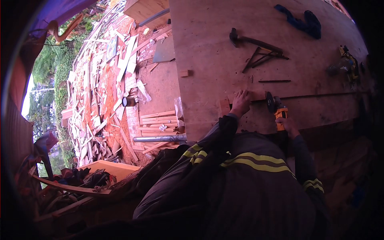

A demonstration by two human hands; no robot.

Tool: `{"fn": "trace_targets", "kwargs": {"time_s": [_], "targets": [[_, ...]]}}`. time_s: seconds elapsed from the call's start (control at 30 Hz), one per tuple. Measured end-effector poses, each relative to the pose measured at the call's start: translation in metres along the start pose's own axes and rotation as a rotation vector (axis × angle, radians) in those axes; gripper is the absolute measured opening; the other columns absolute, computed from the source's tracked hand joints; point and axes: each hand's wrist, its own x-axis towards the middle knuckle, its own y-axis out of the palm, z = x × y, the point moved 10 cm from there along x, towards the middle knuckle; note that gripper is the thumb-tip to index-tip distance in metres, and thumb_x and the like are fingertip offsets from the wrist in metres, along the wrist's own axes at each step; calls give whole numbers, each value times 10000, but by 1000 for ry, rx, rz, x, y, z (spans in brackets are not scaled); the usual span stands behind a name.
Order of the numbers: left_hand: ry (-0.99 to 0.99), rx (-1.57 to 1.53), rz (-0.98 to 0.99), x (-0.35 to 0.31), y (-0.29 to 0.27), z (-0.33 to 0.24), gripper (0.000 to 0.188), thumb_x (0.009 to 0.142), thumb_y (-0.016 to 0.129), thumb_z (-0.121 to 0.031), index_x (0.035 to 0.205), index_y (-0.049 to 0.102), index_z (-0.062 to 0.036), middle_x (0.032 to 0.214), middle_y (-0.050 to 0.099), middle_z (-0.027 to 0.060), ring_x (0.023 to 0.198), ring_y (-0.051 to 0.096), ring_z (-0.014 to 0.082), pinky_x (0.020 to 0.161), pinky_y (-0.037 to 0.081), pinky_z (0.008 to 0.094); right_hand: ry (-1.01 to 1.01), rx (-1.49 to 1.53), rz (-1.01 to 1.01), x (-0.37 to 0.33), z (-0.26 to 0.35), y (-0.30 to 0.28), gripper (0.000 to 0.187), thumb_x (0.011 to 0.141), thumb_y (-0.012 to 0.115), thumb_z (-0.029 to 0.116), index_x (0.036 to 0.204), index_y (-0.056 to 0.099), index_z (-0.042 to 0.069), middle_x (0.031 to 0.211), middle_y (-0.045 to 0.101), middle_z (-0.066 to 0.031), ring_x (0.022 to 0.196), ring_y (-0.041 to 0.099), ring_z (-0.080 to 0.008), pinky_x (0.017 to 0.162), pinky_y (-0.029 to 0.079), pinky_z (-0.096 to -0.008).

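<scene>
- Outdoors, a big plywood work surface (pixel 208 60) fills the upper middle of the view, with a heap of scrap timber (pixel 104 88) on the ground to its left.
- Small wood strip (pixel 250 96) — it lies flat near the near edge of the plywood, under the left hand (pixel 241 102), whose fingers press down on it, close together.
- Angle grinder (pixel 276 109), yellow and black, sits just right of that strip, its disc at the board; the right hand (pixel 287 125) wraps its body, fingers curled round it.
- A long dark line (pixel 320 96) runs rightward across the plywood from the disc.
- Farther up the board: a hammer (pixel 252 40), a folded metal frame (pixel 262 58), a thin rod (pixel 274 81), a small wood block (pixel 184 73).
- At the far edge — a blue cloth (pixel 300 22); at the right, a second yellow power tool (pixel 348 62).
- Dark sleeves with yellow stripes (pixel 256 160) come up from below.
</scene>
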Motion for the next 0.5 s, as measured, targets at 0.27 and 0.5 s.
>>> {"fn": "trace_targets", "kwargs": {"time_s": [0.27,0.5], "targets": [[4,17,5,0,2,4,444,682,712,-92,1094,549,-53,1113,521,128,1112,493,341,958,427,434,0,-61,-42,-4,5,3,281,721,729,172,936,620,26,800,631,-30,691,617,-149,639,487,-315],[-6,-11,-4,1,-1,2,411,665,672,-76,1059,560,-51,1108,526,127,1089,498,339,957,428,423,-33,-111,-92,-6,8,1,211,723,725,190,824,662,16,746,631,-18,661,602,-142,630,475,-310]]}}
